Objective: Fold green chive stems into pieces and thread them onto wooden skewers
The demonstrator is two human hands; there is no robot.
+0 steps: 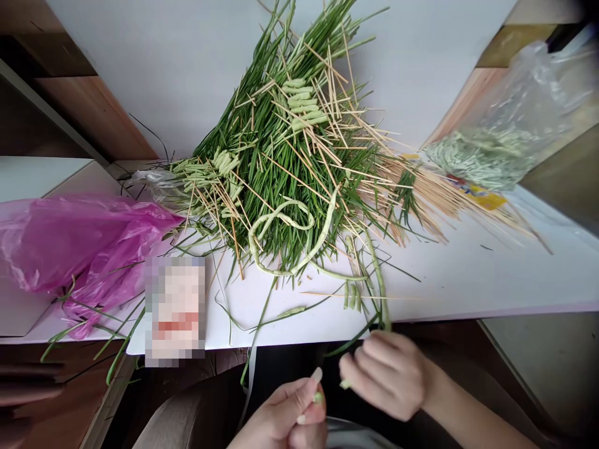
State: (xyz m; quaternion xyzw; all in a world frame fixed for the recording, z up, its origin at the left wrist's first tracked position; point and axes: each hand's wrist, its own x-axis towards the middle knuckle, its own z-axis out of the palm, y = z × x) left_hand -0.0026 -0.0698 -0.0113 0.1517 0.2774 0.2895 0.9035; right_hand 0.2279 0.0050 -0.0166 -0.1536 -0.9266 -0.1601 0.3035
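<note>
The right grip (388,374) pinched a pale green stem (380,293) at the table's edge.

Its fingers pressed together on the stem's lower end, the stem running away up the white table (449,293) toward a heap of green leaves and wooden skewers (290,156). The left grip (281,415), nearer the body, pinched a small green piece (319,397). A clear plastic bag (496,125) held pale green pieces (477,156).

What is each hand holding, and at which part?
The right hand pinches a pale green stalk near its end; the left hand holds a small pale green piece between its fingertips.
</note>
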